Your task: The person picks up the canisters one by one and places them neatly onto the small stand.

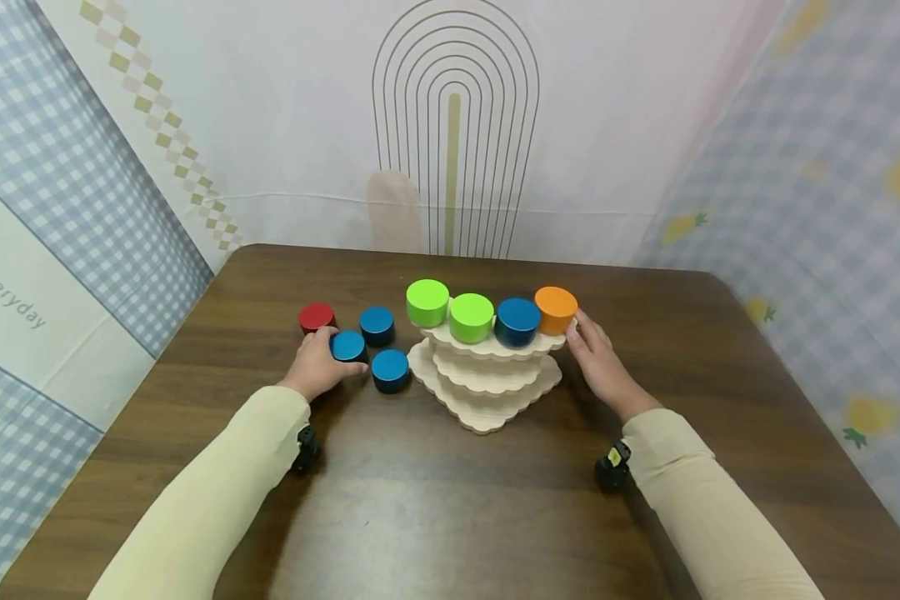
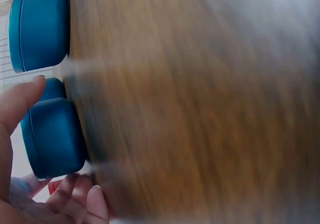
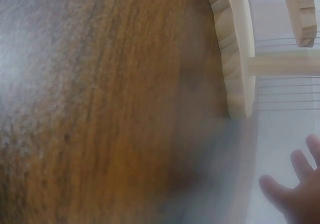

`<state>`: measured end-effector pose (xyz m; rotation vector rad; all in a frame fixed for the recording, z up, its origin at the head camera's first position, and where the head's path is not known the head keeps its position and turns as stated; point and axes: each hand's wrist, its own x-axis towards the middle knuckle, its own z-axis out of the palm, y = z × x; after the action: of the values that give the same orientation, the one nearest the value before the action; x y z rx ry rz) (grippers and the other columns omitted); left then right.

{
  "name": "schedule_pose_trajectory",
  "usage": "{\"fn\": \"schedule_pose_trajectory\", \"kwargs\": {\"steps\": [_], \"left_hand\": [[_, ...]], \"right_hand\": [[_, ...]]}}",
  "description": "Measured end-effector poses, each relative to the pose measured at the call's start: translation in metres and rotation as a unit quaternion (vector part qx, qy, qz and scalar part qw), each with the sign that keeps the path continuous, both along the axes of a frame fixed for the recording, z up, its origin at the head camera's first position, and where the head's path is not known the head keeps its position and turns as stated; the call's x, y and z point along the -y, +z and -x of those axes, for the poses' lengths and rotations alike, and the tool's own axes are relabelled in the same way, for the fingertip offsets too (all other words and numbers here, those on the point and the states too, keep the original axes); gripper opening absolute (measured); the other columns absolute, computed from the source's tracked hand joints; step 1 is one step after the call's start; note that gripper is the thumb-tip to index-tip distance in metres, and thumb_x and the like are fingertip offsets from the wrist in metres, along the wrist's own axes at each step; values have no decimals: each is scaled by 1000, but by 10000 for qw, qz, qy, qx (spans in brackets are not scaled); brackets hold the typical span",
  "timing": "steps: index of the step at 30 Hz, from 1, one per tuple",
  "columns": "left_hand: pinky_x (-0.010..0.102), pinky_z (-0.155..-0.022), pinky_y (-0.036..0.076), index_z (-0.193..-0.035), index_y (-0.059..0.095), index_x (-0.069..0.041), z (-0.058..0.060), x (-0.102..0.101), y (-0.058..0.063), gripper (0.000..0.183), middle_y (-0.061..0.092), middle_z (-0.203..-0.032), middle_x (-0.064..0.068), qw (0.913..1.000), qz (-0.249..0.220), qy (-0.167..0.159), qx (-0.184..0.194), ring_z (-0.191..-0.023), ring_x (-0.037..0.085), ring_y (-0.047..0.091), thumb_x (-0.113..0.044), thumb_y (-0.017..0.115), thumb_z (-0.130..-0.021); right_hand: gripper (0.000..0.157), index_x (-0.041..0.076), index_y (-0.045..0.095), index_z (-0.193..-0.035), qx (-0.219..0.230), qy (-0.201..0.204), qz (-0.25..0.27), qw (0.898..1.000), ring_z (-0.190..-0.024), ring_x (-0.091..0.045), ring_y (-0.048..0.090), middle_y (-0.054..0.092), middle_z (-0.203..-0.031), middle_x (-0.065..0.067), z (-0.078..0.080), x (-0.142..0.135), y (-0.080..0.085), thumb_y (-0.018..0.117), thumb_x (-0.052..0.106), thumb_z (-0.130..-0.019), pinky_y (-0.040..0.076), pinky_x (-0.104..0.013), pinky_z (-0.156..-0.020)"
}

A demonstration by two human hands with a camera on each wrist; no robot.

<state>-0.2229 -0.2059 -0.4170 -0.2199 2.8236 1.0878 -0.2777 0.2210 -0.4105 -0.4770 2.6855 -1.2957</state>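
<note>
My left hand (image 1: 317, 365) is around a round blue tin (image 1: 348, 346) on the table, thumb on the near side and fingers curled at the far side. In the left wrist view, the blue tin (image 2: 54, 136) sits between the thumb and the other fingers. My right hand (image 1: 598, 360) is at the right end of a tiered pale wooden stand (image 1: 487, 379) with scalloped edges, fingers extended beside the orange tin (image 1: 556, 309). That tin stands on the top tier with a dark blue tin (image 1: 517, 322) and two green tins, one left (image 1: 427, 302) and one middle (image 1: 471, 317).
Behind the left hand is a red tin (image 1: 317, 317), partly hidden by the fingers. Two more blue tins, one farther back (image 1: 377, 326) and one nearer (image 1: 390, 370), stand between that hand and the stand. All rest on the brown wooden table (image 1: 450, 517), with patterned cloth (image 1: 285, 125) behind.
</note>
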Motion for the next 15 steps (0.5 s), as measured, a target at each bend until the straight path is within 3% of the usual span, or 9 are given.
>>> {"fn": "schedule_pose_trajectory", "kwargs": {"steps": [15], "left_hand": [[59,-102,34,-140,32,7,4,-3,-16,76,34,-140,29,9970,-523,571,2,-127,46,27,-24,73,-84]], "right_hand": [[64,15,7,-156,-2,-31,44,10000,-141,-45,11,10,-157,-24,-2,1,2,25,47,-104,12,-72,-106]]}}
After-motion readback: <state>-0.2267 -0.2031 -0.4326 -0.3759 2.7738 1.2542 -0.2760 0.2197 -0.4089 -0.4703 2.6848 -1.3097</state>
